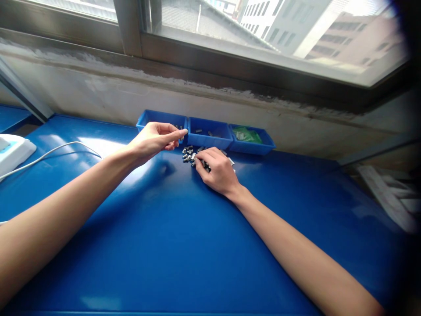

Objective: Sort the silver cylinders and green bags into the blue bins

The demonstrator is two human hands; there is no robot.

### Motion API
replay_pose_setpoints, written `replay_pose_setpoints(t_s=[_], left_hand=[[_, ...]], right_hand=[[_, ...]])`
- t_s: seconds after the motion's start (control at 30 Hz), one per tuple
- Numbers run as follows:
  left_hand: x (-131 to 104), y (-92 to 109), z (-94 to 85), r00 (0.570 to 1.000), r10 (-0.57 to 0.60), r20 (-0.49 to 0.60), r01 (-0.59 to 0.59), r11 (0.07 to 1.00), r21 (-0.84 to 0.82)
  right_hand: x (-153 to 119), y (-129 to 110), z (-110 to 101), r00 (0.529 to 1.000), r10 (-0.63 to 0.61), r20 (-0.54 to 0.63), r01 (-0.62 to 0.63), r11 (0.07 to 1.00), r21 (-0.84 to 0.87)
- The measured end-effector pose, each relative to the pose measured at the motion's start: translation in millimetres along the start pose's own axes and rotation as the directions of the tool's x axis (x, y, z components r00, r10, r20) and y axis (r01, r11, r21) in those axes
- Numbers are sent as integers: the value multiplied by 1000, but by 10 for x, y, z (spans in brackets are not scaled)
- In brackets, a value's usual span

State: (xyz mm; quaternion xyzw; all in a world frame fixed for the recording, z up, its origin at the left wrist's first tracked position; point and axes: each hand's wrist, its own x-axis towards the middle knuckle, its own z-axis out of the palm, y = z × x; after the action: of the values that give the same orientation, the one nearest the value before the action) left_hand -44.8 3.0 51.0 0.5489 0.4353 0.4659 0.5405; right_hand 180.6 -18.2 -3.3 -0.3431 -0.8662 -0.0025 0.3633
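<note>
A pile of small metal and black parts (188, 154) lies on the blue table in front of three blue bins. My right hand (217, 170) rests over the pile's right side, its fingers closed at the parts; what they pinch is too small to name. Raised in front of the left bin (166, 116), my left hand (163, 137) has its thumb and fingertips pressed together, and anything between them cannot be made out. Small parts lie in the middle bin (210, 139). The right bin (255, 148) holds a green plastic bag (248, 134) with pieces.
A white device (16, 151) with a white cable (52, 150) sits on the table (184, 245) at the left. Behind the bins stands a wall (118, 96) below a metal-framed window. Pale objects (388, 197) are at the far right, beyond the table edge.
</note>
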Motion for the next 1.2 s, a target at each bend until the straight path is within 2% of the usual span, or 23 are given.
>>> replay_pose_setpoints(t_s=[0.13,0.2,0.3,0.37,0.47,0.6,0.73,0.8,0.87,0.93,1.03,1.1,1.2], left_hand=[[2,9,3,998,-29,-60,24,996,-84],[22,9,-10,986,1,-167,-22,992,-126],[73,4,-54,917,54,-394,-139,972,-189],[113,0,-98,867,47,-496,-190,952,-241],[156,-7,-163,832,19,-554,-210,936,-283],[155,4,-187,832,56,-551,-204,956,-211],[97,40,-127,887,155,-435,-171,985,4],[61,49,-96,929,220,-297,-169,968,186],[28,40,-78,957,271,-102,-209,890,406],[2,10,-76,948,293,123,-305,731,611],[-24,-56,-87,888,253,384,-460,473,751],[-32,-97,-94,864,209,458,-503,391,771],[-35,-135,-98,857,180,483,-515,343,785]], right_hand=[[0,0,2,1000,0,-2,0,1000,8],[-1,-1,1,1000,3,-4,-3,1000,11],[-5,1,-3,1000,10,-2,-10,1000,13],[-8,5,-4,1000,8,-2,-8,1000,17],[-12,10,-2,1000,7,-3,-7,1000,23],[-11,10,2,1000,7,-8,-6,1000,18],[-6,5,0,1000,14,0,-14,1000,13],[-4,2,-3,1000,24,10,-24,1000,11],[-3,0,-6,999,28,16,-28,1000,8],[-2,-3,-7,1000,27,17,-27,1000,6],[-1,-6,-7,999,29,18,-29,1000,4],[-2,-7,-6,1000,26,16,-26,1000,3],[-3,-9,-6,1000,13,5,-13,1000,-2]])
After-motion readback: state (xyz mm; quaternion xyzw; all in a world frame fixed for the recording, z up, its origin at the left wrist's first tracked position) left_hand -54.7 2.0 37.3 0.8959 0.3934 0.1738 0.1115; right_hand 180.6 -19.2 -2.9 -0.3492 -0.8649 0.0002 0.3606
